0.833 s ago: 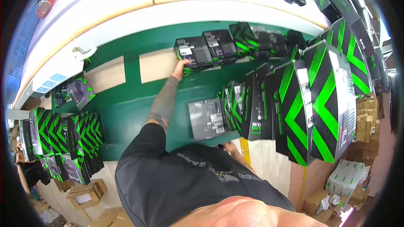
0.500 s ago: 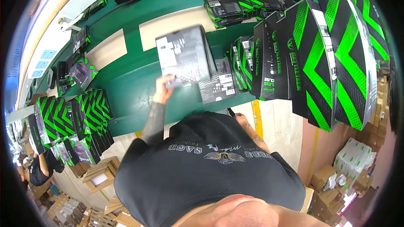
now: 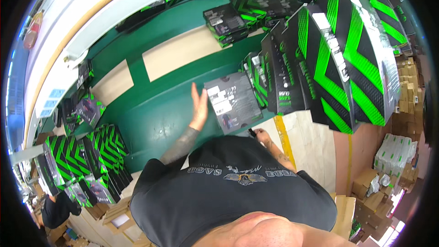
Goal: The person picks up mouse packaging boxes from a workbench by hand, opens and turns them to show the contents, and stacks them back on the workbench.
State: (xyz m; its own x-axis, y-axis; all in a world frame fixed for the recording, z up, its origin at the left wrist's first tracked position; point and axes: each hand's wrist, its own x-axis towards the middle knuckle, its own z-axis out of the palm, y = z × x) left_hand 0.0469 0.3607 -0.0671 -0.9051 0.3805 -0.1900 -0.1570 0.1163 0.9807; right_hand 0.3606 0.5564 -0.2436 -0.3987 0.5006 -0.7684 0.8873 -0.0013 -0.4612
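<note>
A dark grey printed box (image 3: 234, 101) with white labels lies flat on the green work table (image 3: 157, 121), close in front of my body. Along its left edge is my left hand (image 3: 199, 108), fingers stretched out and nothing in its grip. Whether the fingertips touch the box, I cannot tell. By the table's near edge, my right hand (image 3: 261, 136) is closed around a small black object (image 3: 252, 132); most of that object is hidden.
Large black-and-green boxes (image 3: 350, 59) stand in a row at the right. More lie stacked at the back (image 3: 224, 20). Other black-and-green boxes (image 3: 87, 155) are piled at the left, with a person in dark clothing (image 3: 59, 210) beyond. Cartons (image 3: 372, 196) sit at the lower right.
My left hand has brought the grey box down and to the right, onto the spot where another box lay, and let go of it. My right hand stays at the table's near edge.
</note>
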